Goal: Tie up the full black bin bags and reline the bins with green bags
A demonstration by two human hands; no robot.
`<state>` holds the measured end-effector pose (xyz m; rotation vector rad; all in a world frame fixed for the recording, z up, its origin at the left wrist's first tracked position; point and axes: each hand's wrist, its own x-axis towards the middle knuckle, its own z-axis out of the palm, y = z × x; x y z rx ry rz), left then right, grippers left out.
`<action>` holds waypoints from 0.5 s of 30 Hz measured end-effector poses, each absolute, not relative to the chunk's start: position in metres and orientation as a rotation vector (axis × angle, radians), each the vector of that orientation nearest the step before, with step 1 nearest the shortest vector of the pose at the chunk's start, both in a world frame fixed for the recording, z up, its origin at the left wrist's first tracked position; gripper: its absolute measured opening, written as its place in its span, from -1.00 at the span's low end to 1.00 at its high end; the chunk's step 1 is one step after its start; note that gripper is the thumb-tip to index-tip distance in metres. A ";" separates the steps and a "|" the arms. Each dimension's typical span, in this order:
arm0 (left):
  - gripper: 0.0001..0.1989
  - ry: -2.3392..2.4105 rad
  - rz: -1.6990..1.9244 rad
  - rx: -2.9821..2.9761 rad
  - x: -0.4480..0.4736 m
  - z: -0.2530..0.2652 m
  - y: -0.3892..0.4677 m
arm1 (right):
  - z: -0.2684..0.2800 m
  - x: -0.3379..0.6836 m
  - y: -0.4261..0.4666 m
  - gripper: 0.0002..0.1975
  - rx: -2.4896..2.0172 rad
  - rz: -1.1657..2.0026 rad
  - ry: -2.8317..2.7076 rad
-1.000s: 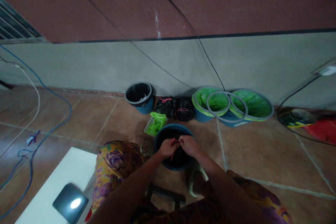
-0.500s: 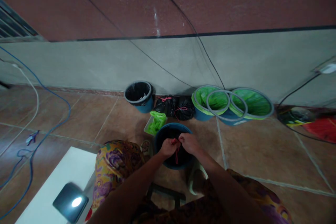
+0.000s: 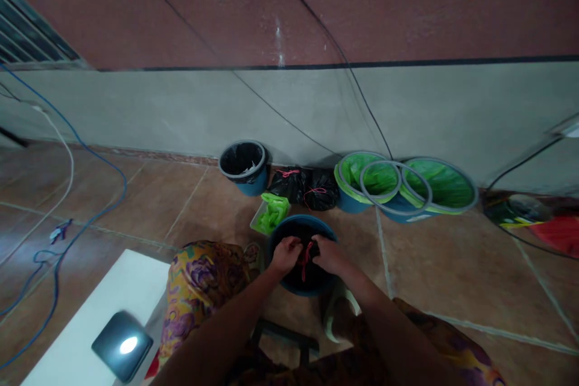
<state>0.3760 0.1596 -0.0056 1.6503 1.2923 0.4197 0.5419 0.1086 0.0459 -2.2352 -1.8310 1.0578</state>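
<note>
A blue trash bin (image 3: 274,235) stands on the floor between my feet. Inside it is a black garbage bag (image 3: 300,280), with a red string (image 3: 307,253) tied at its gathered top and its ends hanging down. My left hand (image 3: 286,256) is left of the knot, fingers curled; what they hold is hidden. On the other side my right hand (image 3: 328,254) has its fingers closed on dark plastic of the bag. Both hands are inside the bin's opening, apart from each other.
Behind stand a black-lined bin (image 3: 244,166), two tied black bags (image 3: 321,190), a small tray (image 3: 260,223) of green bags, green-lined bins (image 3: 355,202) and a loose grey ring (image 3: 377,205). Left are a white surface (image 3: 122,277) with a dark device (image 3: 120,344) and a blue cable (image 3: 102,214).
My hands have drawn apart from the knot, where they met over the red string. The string now hangs free between them. The view has shifted slightly.
</note>
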 end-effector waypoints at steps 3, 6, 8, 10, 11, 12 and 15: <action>-0.60 1.342 0.446 1.680 0.368 -0.014 0.161 | 0.035 0.529 0.098 -0.04 -2.310 1.057 -1.878; -0.36 1.336 0.304 1.706 0.365 -0.026 0.157 | 0.020 0.522 0.090 0.13 -2.371 1.080 -1.833; -0.18 1.317 0.140 1.711 0.366 -0.032 0.153 | 0.008 0.521 0.086 0.14 -2.404 1.084 -1.816; -0.04 1.294 0.006 1.728 0.368 -0.037 0.150 | -0.005 0.520 0.081 0.06 -2.396 1.111 -1.820; 0.00 1.291 -0.033 1.746 0.369 -0.038 0.150 | -0.011 0.519 0.079 -0.03 -2.378 1.138 -1.824; 0.00 1.292 -0.057 1.770 0.369 -0.040 0.150 | -0.017 0.518 0.077 -0.17 -2.355 1.167 -1.829; -0.20 1.307 -0.105 1.827 0.369 -0.043 0.151 | -0.030 0.514 0.077 -0.55 -2.298 1.218 -1.861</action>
